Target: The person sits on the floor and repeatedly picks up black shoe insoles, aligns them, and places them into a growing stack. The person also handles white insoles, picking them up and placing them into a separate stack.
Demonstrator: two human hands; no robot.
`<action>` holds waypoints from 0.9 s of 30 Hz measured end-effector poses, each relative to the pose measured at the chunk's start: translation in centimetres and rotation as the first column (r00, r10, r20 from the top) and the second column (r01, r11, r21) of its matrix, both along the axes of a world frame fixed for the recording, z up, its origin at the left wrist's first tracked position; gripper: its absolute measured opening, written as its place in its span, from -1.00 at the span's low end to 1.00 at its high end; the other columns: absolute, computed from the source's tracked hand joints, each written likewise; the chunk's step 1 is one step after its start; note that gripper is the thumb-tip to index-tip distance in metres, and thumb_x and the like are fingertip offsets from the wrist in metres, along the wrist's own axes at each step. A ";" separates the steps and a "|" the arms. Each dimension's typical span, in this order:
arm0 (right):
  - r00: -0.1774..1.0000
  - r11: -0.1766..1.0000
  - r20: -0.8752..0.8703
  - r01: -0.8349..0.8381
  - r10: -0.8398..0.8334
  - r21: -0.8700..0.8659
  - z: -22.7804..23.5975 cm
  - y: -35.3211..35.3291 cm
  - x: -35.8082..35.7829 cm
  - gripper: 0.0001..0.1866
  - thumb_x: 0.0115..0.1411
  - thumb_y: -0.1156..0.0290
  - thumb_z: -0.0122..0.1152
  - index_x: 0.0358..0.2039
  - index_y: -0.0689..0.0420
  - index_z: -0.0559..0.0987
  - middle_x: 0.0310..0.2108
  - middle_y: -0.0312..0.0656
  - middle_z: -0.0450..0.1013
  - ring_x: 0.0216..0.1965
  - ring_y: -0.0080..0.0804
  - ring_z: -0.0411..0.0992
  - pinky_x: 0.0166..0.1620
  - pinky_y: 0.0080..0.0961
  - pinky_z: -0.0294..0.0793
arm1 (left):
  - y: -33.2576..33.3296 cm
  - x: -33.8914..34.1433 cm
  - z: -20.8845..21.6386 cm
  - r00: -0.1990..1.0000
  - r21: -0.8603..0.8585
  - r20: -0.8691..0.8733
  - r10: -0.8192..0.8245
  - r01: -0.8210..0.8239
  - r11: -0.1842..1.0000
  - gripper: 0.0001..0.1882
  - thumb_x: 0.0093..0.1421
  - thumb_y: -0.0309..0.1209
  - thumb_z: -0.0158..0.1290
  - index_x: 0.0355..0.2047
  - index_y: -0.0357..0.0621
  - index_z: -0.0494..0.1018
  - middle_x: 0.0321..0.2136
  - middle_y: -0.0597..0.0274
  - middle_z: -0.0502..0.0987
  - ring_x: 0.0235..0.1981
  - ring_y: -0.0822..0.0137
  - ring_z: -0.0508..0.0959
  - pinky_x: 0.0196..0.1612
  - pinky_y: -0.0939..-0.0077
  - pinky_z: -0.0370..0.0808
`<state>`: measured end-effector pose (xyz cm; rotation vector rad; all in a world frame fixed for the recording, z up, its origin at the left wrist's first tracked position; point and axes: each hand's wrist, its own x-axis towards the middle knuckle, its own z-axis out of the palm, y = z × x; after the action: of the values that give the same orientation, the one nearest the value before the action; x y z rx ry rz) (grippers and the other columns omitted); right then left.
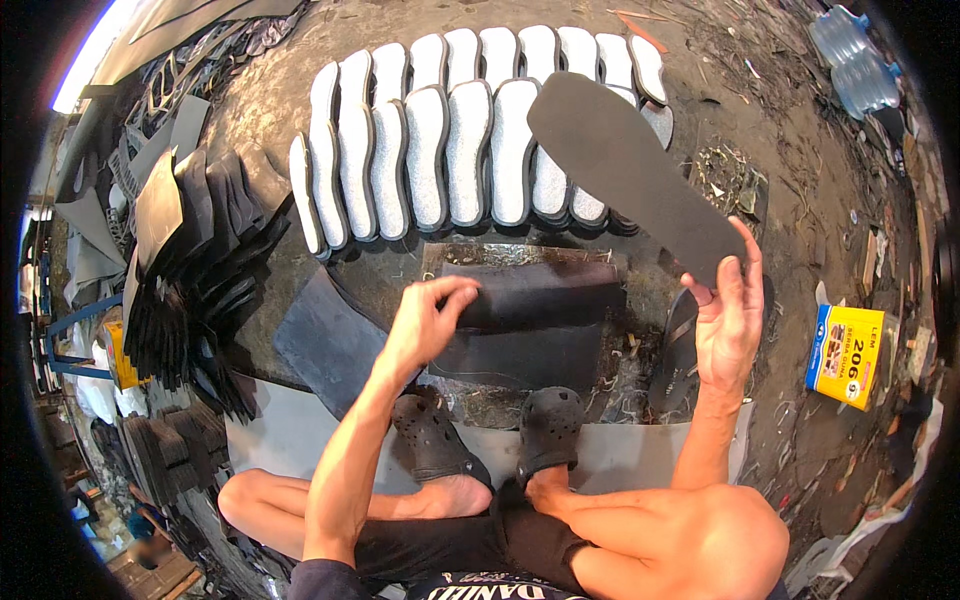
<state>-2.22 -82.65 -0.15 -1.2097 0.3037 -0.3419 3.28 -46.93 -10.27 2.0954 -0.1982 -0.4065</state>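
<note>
My right hand [728,325], out to the right, grips the narrow end of a dark shoe sole [635,155] between thumb and fingers. The sole is raised, its wide end pointing up and left over the nearest row of pale-topped soles [468,150]. My left hand [425,325] is closed in a pinch at the left end of a black sheet [545,295] with a curved surface. Whether the fingertips hold anything I cannot make out. Another dark sheet [330,335] lies left of that hand. Beneath my right hand is a dark sole shape [683,350], partly hidden by the wrist.
Dark sheets stand in a thick pile [205,260] at the left. On the right sit a yellow box [850,355] and, farther back, clear plastic bottles [858,65]. Black clogs [550,428] are on my feet, close to the work spot. Scraps [728,180] litter the ground.
</note>
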 end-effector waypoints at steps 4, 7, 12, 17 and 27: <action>1.000 0.991 -0.005 0.026 -0.025 0.129 0.4 0.0 0.9 -0.36 0.62 0.38 0.11 0.62 0.16 0.20 0.07 -0.27 0.57 -0.07 -0.60 0.64 0.19 -0.28 0.80 | 1.5 4.2 -0.5 0.966 -0.095 -0.247 0.078 -0.104 0.990 -0.65 0.53 -0.25 0.21 0.04 -0.34 0.72 -0.32 0.42 0.73 -0.29 0.59 0.55 -0.15 0.51 0.54; 0.999 0.989 0.032 -0.028 0.023 0.148 -0.6 -1.2 0.5 -0.41 0.61 0.41 0.14 0.57 0.16 0.28 0.07 -0.26 0.57 -0.08 -0.60 0.64 0.19 -0.30 0.80 | 1.7 4.8 -0.1 0.939 -0.164 -0.334 0.087 -0.149 0.975 -0.65 0.54 -0.24 0.21 0.05 -0.31 0.73 -0.31 0.45 0.72 -0.28 0.60 0.54 -0.17 0.51 0.53; 0.998 0.991 -0.041 0.044 -0.039 0.126 -2.7 -1.8 -0.1 -0.51 0.56 0.47 0.22 0.44 0.11 0.41 0.05 -0.30 0.55 0.01 -0.62 0.60 0.12 -0.36 0.83 | 1.2 1.9 1.5 0.965 -0.084 -0.263 0.018 -0.041 0.996 -0.69 0.51 -0.27 0.23 0.01 -0.27 0.76 -0.26 0.39 0.74 -0.22 0.58 0.57 -0.09 0.49 0.56; 0.960 0.989 -0.252 -0.097 0.123 0.113 -5.2 -0.6 -1.1 -0.59 0.52 0.40 0.33 0.33 0.08 0.56 -0.10 -0.43 0.49 -0.11 -0.74 0.50 -0.05 -0.47 0.80 | 1.7 -3.8 3.3 0.964 -0.258 -0.260 -0.053 -0.017 0.966 -0.41 0.42 -0.28 0.35 0.41 -0.07 0.51 -0.06 0.18 0.73 -0.05 0.36 0.68 0.19 0.26 0.63; 0.831 0.855 -0.515 -0.412 0.211 -0.314 -10.6 4.7 -6.7 -0.55 0.43 0.35 0.46 0.26 0.24 0.67 -0.14 -0.21 0.54 -0.17 -0.53 0.63 -0.15 -0.46 0.83 | -0.2 -10.0 -0.7 0.578 -0.235 -0.412 0.704 -0.814 0.531 -0.52 0.33 -0.37 0.46 0.20 -0.18 0.64 -0.13 0.26 0.78 -0.19 0.55 0.67 -0.15 0.63 0.54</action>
<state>-8.91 -77.96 -10.79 -1.7388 0.4474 0.2044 -6.75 -47.14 -10.97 1.4800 0.7589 -0.0733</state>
